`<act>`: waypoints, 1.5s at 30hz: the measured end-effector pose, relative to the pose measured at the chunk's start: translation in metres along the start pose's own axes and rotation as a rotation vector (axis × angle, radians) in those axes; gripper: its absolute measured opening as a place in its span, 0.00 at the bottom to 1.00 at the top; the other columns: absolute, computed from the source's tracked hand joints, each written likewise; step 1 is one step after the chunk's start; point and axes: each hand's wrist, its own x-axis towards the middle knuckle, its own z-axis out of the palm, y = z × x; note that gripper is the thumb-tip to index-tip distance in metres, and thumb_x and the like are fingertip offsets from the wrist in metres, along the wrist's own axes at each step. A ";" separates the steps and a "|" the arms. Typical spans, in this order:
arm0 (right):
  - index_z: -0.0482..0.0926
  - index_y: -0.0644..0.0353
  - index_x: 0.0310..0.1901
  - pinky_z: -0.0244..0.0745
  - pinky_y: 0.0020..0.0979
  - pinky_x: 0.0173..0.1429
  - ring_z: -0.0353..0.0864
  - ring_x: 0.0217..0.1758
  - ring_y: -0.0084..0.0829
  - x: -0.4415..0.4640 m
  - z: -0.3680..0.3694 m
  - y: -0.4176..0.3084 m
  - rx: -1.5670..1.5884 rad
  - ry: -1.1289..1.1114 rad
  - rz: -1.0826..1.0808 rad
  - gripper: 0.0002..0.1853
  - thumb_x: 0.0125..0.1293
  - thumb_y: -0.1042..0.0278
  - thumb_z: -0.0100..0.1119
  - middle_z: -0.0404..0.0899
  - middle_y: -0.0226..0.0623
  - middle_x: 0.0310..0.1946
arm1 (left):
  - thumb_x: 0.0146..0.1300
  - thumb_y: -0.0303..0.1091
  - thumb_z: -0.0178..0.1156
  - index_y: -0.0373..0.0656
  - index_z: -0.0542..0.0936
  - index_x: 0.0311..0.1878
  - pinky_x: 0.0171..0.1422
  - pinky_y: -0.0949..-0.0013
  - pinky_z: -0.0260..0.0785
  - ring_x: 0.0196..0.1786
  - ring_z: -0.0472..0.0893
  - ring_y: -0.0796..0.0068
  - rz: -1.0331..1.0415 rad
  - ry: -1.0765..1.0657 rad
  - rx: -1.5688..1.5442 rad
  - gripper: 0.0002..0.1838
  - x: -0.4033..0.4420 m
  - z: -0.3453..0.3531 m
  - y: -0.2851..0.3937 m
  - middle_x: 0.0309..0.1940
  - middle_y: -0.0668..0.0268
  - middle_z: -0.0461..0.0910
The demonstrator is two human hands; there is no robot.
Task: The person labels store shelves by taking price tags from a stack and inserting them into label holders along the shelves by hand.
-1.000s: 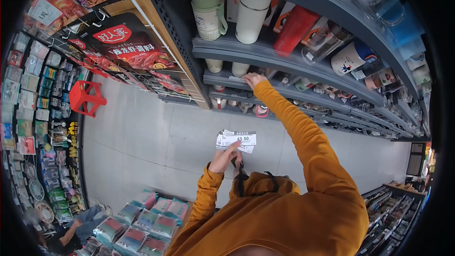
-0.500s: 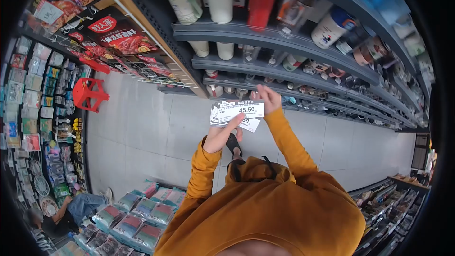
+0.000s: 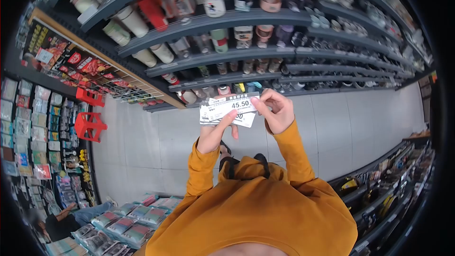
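Between the left hand (image 3: 213,135) and the right hand (image 3: 279,114) sit fanned white rectangular price tags (image 3: 220,106), the left closed firmly on their lower edge, the right pinching one end.

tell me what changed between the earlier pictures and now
The bare right hand moved off the dark grey shelf rack, came back toward the body and now pinches the right edge of the fanned white paper price tags. The bare left hand still holds them, with 45.50 still on top.
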 end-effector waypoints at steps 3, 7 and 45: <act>0.77 0.67 0.30 0.68 0.21 0.35 0.72 0.28 0.16 -0.031 -0.037 -0.022 -0.003 0.054 -0.004 0.09 0.67 0.71 0.60 0.76 0.28 0.25 | 0.67 0.24 0.55 0.33 0.70 0.55 0.26 0.73 0.70 0.26 0.78 0.72 -0.026 -0.020 -0.015 0.15 -0.009 0.044 -0.017 0.41 0.58 0.80; 0.77 0.67 0.29 0.64 0.20 0.31 0.69 0.25 0.16 -0.058 -0.074 -0.035 -0.027 0.099 0.002 0.11 0.68 0.71 0.58 0.73 0.28 0.22 | 0.67 0.24 0.55 0.33 0.72 0.53 0.26 0.73 0.70 0.25 0.77 0.72 -0.027 -0.119 0.038 0.12 -0.018 0.073 -0.033 0.40 0.58 0.80; 0.80 0.65 0.43 0.78 0.26 0.39 0.84 0.39 0.28 0.183 0.218 0.221 -0.365 -0.151 -0.054 0.09 0.63 0.73 0.63 0.82 0.40 0.40 | 0.63 0.32 0.64 0.39 0.76 0.41 0.15 0.79 0.51 0.15 0.66 0.84 -0.111 0.451 -0.124 0.09 -0.041 -0.260 0.055 0.27 0.69 0.77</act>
